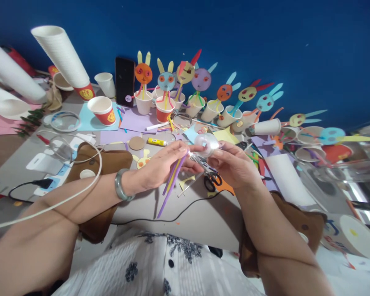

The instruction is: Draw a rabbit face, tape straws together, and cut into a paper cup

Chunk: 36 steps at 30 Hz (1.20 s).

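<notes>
My left hand (pixel 160 166) is closed on a small bundle of thin purple and yellow strips (pixel 172 179), whose ends fan downward over the table. A roll of clear tape (pixel 207 144) is gripped by my right hand (pixel 239 166), between thumb and fingers. The left fingertips reach to the near side of the roll. Under the hands lie scissors (pixel 212 181) with black handles, partly covered. Beside my left hand a yellow paper animal face (pixel 142 163) with orange eyes rests flat, half hidden by the fingers.
Along the blue wall stand several paper cups bearing paper animal faces (pixel 201 79). A tall cup stack (pixel 63 55), a phone (pixel 125 81) and a red-and-white cup (pixel 101 111) are at left. A glue stick (pixel 157 142) lies mid-table. A white cable (pixel 100 164) loops above my left forearm.
</notes>
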Motion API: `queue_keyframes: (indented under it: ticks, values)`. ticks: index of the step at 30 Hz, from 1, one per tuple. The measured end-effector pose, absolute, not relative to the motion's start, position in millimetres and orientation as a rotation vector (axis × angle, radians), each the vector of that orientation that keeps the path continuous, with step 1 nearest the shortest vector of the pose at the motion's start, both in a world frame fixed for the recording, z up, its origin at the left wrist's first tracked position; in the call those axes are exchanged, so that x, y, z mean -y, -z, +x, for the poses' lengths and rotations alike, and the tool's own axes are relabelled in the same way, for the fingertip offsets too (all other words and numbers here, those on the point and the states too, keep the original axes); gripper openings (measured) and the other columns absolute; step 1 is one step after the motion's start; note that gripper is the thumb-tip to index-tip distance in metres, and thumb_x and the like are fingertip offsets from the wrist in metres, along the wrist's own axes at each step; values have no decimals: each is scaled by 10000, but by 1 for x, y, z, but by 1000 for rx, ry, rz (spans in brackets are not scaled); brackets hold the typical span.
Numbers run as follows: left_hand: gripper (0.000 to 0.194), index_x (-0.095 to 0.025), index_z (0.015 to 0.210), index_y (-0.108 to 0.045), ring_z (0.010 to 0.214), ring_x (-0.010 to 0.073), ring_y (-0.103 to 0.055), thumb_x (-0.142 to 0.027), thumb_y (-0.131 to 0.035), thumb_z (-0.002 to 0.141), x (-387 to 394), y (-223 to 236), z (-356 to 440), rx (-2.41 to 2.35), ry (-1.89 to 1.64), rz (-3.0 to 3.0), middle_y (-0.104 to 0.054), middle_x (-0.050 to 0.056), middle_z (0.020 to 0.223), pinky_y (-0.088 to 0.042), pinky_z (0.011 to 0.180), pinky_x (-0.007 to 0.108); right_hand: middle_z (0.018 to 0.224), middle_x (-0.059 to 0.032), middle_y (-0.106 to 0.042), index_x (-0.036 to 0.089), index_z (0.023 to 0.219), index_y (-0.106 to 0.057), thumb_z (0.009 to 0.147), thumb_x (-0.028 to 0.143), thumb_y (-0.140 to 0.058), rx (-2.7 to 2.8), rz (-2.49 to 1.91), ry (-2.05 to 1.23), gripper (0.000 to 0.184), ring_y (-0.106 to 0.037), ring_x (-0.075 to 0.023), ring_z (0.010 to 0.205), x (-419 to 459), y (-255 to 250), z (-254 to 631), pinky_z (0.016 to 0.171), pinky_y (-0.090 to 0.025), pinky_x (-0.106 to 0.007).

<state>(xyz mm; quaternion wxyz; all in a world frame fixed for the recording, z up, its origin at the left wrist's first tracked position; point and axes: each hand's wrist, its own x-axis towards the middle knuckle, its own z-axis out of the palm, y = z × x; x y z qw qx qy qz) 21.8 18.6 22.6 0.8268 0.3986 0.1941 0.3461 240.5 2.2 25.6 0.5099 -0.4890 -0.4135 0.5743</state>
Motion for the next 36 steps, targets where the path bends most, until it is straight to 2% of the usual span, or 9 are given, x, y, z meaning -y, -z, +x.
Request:
queue_keyframes:
  ticks: [3, 5, 8, 14, 17, 21, 24, 29, 36]
  values:
    - [308, -187, 967, -563, 823, 186, -750, -484, -644, 956, -20, -21, 23, -463, -717, 857, -728, 53, 836, -584, 703, 278, 650, 36, -563, 242, 802, -686, 694, 453, -885, 1170, -1233, -1149, 309, -430, -99, 533, -9, -20, 248, 527, -381, -279]
    - [268, -190, 944, -540, 730, 157, -726, -444, -622, 969, -20, -19, 24, -520, -716, 838, -695, 23, 773, -575, 659, 261, 725, 7, -620, 230, 842, -710, 723, 406, -850, 1371, -1333, -767, 255, -502, -124, 595, -16, -12, 255, 576, -432, -301]
    - [210, -196, 898, -495, 597, 100, -665, -364, -580, 990, -19, -17, 27, -578, -736, 816, -662, -14, 787, -550, 584, 234, 736, -13, -610, 214, 902, -745, 796, 325, -765, 1645, -1488, -179, 155, -547, -156, 652, -29, 3, 268, 672, -492, -338]
    - [180, -212, 894, -457, 483, 62, -577, -324, -526, 1016, -17, -19, 28, -565, -775, 857, -584, -62, 747, -480, 481, 202, 902, -86, -710, 192, 1073, -755, 849, 292, -662, 1844, -1727, 58, 262, -614, -184, 633, -42, 22, 281, 667, -530, -360]
    - [170, -213, 890, -445, 449, 37, -504, -286, -471, 1041, -16, -22, 28, -586, -757, 870, -538, -80, 705, -428, 450, 177, 988, -102, -736, 201, 1162, -746, 866, 352, -681, 1791, -1641, -46, 338, -674, -208, 720, -30, 13, 268, 701, -565, -369]
    - [182, -210, 896, -458, 448, 24, -466, -316, -483, 1041, -14, -22, 28, -618, -734, 918, -525, -80, 706, -359, 421, 157, 895, -59, -757, 222, 1050, -767, 898, 554, -704, 1638, -1430, -682, 371, -705, -197, 774, -6, -9, 240, 758, -586, -353]
    - [220, -205, 895, -469, 473, 29, -488, -376, -524, 1022, -12, -20, 29, -605, -738, 945, -532, -71, 717, -358, 432, 160, 774, -28, -728, 238, 979, -787, 826, 635, -770, 1523, -1334, -1006, 426, -697, -186, 756, 6, -16, 224, 724, -576, -323]
    - [274, -197, 877, -475, 532, 38, -503, -424, -580, 988, -8, -21, 29, -564, -742, 977, -549, -53, 748, -410, 496, 183, 737, -1, -716, 241, 871, -774, 733, 536, -894, 1265, -1198, -1262, 347, -638, -138, 649, 11, -12, 214, 674, -547, -294]
    - [230, -193, 904, -488, 609, 53, -553, -353, -651, 934, -7, -19, 28, -548, -706, 922, -586, -36, 791, -438, 555, 193, 727, 15, -700, 228, 800, -725, 738, 428, -917, 1181, -1132, -1272, 284, -599, -118, 644, 14, -11, 211, 643, -478, -266]
